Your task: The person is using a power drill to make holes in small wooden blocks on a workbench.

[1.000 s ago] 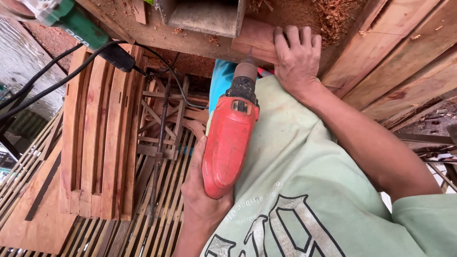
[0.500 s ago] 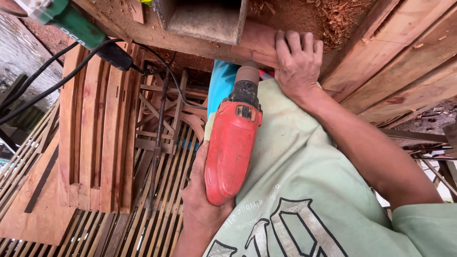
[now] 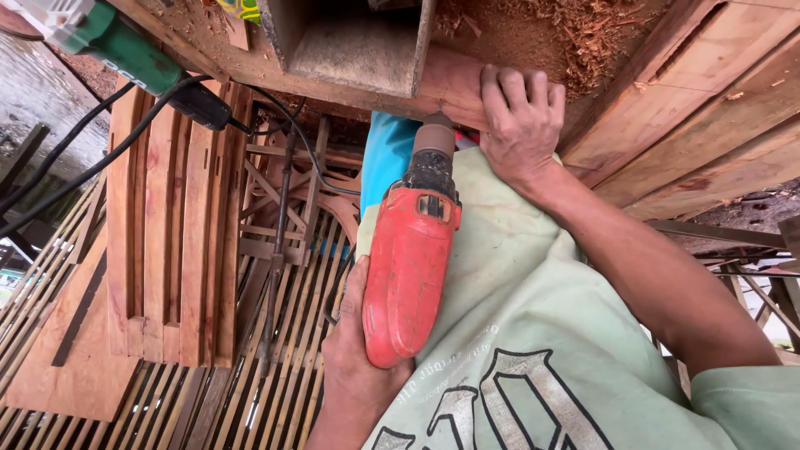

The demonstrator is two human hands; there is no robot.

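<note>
My left hand (image 3: 354,362) grips the rear handle of a red power drill (image 3: 410,271). The drill points away from me, and its dark chuck (image 3: 433,150) meets the edge of a reddish wooden beam (image 3: 446,83). My right hand (image 3: 521,112) lies flat on that beam just right of the chuck, fingers spread over the top edge. My light green shirt (image 3: 533,333) fills the space between my two arms. The drill bit itself is hidden.
A green power tool (image 3: 117,46) with a black cable (image 3: 75,158) lies at the top left. A slatted wooden panel (image 3: 167,233) rests on bamboo slats (image 3: 275,383). Red sawdust (image 3: 583,33) covers the bench top. Wooden planks (image 3: 708,108) stack at the right.
Both hands and the drill keep their places. The view has shifted only slightly.
</note>
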